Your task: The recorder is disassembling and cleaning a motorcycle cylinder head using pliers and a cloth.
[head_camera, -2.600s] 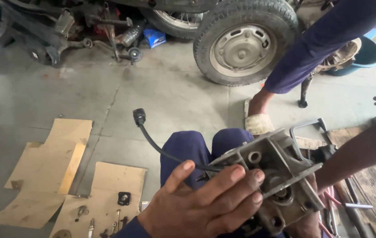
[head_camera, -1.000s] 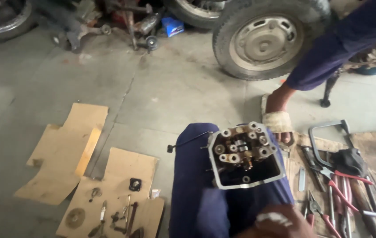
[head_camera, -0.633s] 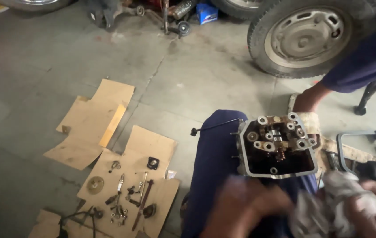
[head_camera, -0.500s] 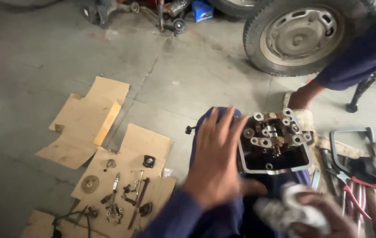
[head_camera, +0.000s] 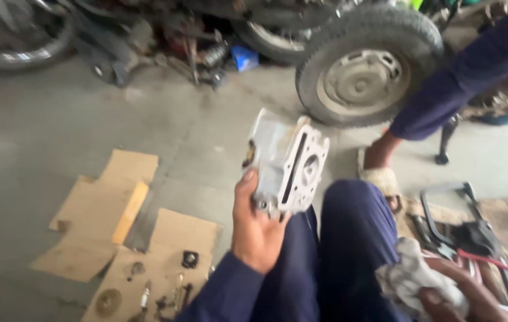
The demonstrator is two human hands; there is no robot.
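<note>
The engine part (head_camera: 287, 161) has risen off the lap, now gripped upright by the left hand (head_camera: 257, 223). The right hand (head_camera: 454, 295) clutches a rag (head_camera: 412, 277); wiping well calls for a steady hold above the cardboard (head_camera: 164, 256).

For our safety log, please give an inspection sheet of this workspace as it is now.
Surface: grey concrete floor, cardboard sheets on it.
Job's things: metal engine part, held up; white rag.
Clutter: small parts on cardboard; hand tools at right.
Grippers: left hand grips the engine part; right hand holds the rag.
Cables: nothing seen.
Surroundings: wheel, vehicle parts, another person's foot.
</note>
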